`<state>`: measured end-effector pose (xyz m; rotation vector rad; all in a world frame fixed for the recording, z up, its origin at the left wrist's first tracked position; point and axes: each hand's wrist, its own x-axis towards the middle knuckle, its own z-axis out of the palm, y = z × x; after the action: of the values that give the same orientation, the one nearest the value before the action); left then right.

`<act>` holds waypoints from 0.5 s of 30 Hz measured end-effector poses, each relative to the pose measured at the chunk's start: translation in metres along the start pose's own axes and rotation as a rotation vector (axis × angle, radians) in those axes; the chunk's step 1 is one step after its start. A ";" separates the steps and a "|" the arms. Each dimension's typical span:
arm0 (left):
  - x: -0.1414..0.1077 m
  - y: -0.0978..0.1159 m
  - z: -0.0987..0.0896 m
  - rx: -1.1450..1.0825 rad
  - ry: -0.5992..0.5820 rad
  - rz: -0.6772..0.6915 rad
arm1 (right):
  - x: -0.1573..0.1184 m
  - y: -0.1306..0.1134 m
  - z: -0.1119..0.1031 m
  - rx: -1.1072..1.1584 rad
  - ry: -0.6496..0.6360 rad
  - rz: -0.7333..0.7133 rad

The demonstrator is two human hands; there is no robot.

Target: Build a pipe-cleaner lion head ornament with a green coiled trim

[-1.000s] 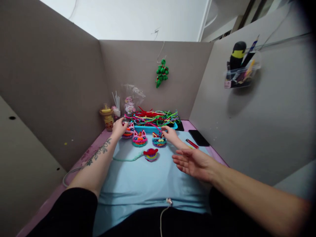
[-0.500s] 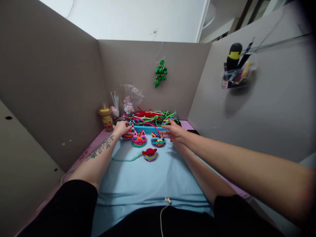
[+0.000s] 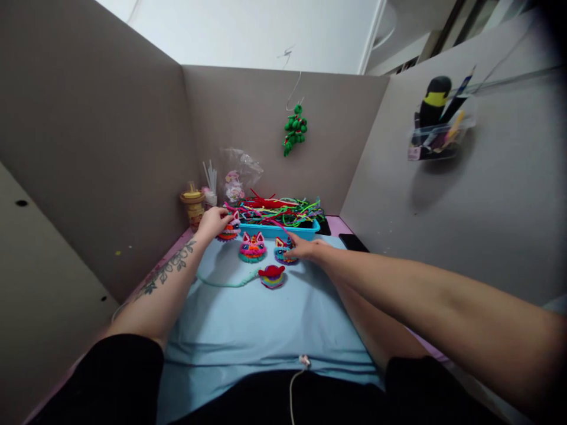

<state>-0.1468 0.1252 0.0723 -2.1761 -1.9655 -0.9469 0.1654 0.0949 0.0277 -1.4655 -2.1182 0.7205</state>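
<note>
A pink-and-orange eared figure (image 3: 231, 229) was at the near left corner of the blue tray (image 3: 277, 229), its top pinched in the fingers of the left hand (image 3: 215, 224). A blue eared figure (image 3: 280, 252) sat before the tray's right half, another person's hand (image 3: 303, 247) reaching over it. The right hand (image 3: 322, 242), near the tray's right end, was mostly hidden behind that hand; whether it was open or closed could not be told. A rainbow piece (image 3: 271, 278) lay farther in front of the tray.
</note>
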 end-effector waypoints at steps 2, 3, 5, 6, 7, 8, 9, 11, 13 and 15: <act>-0.003 -0.002 0.011 -0.015 -0.012 0.018 | -0.013 -0.001 0.004 -0.205 -0.008 0.044; -0.004 -0.003 0.016 -0.018 -0.021 0.027 | -0.021 -0.001 0.005 -0.270 -0.003 0.065; -0.006 -0.006 0.027 -0.008 -0.085 0.045 | -0.037 -0.001 0.007 -0.402 0.041 0.067; -0.006 -0.008 0.030 -0.001 -0.119 0.054 | -0.045 -0.001 0.007 -0.433 0.061 0.050; -0.007 -0.009 0.033 0.002 -0.142 0.060 | -0.052 -0.001 0.005 -0.428 0.085 0.024; -0.008 -0.011 0.035 -0.002 -0.148 0.063 | -0.059 -0.002 0.002 -0.389 0.109 -0.002; -0.008 -0.013 0.035 -0.012 -0.137 0.061 | -0.067 -0.004 -0.004 -0.333 0.143 -0.020; -0.009 -0.015 0.034 -0.041 -0.116 0.052 | -0.085 -0.010 -0.019 -0.171 0.244 -0.044; -0.011 -0.017 0.033 -0.067 -0.141 0.051 | -0.104 -0.018 -0.040 0.070 0.362 -0.018; -0.014 -0.017 0.031 -0.084 -0.136 0.063 | -0.119 -0.022 -0.057 0.276 0.469 0.110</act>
<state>-0.1507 0.1292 0.0345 -2.3927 -1.9336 -0.9105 0.2250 -0.0151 0.0765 -1.4368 -1.5337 0.6068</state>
